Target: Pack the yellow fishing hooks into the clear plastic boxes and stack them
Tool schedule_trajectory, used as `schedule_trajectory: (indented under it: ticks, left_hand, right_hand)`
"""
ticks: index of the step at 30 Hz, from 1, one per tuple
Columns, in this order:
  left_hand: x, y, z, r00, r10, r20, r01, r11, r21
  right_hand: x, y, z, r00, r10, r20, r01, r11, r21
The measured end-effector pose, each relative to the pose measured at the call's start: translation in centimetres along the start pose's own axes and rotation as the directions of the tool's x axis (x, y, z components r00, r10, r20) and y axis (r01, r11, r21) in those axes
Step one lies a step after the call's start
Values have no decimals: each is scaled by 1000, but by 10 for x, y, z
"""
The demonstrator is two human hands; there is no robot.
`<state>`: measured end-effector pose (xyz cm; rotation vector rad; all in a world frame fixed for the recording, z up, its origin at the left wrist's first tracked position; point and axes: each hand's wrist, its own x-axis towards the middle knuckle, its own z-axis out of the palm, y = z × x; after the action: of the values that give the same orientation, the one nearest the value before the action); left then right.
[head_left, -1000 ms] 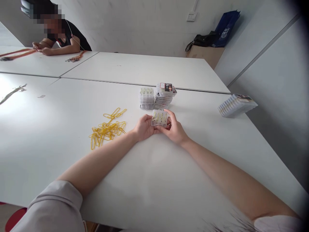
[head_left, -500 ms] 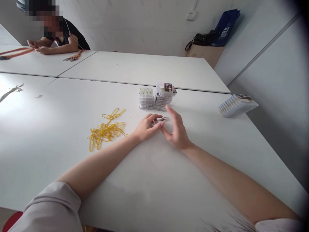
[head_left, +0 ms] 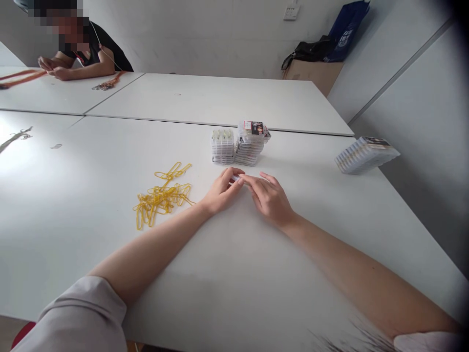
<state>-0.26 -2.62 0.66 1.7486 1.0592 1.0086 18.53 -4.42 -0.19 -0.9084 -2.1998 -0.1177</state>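
Observation:
My left hand and my right hand meet on the white table over a small clear plastic box. The box lies flat and is mostly hidden under my fingers. Left fingers pinch its left end. Right fingers lie flat across its top. Just beyond them stand two stacks of the same clear boxes, the right stack topped by one with a printed label. A heap of large yellow paper clips lies to the left of my left hand.
Another stack of clear boxes leans near the table's right edge. A person sits at the far left table handling orange lanyards. A bag and a cardboard box stand by the back wall.
The clear box was held upright in both hands a second ago. It has been turned flat and lowered to the table, and my right hand has come down over it.

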Motion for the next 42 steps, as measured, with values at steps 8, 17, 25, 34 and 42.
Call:
schedule_trajectory:
  ticks: [8,17,25,34,42]
  left_hand:
    - [-1,5,5,991,-118,-68,118,993,3]
    - [-3,4,5,987,-138,-76,135,990,-46]
    - [-5,2,7,992,-89,-90,79,991,-107]
    - [-4,4,8,987,-142,-78,133,985,-113]
    - [-4,3,2,989,-147,-26,138,965,-223]
  right_hand:
    - [-1,1,-3,995,-99,6,99,990,-104]
    - [0,0,-4,994,-105,-21,102,987,-125]
    - [2,0,-7,996,-69,53,74,993,-89]
    - [3,0,-6,997,-77,-5,76,991,-112]
    - [2,2,-5,977,212,14,-206,927,313]
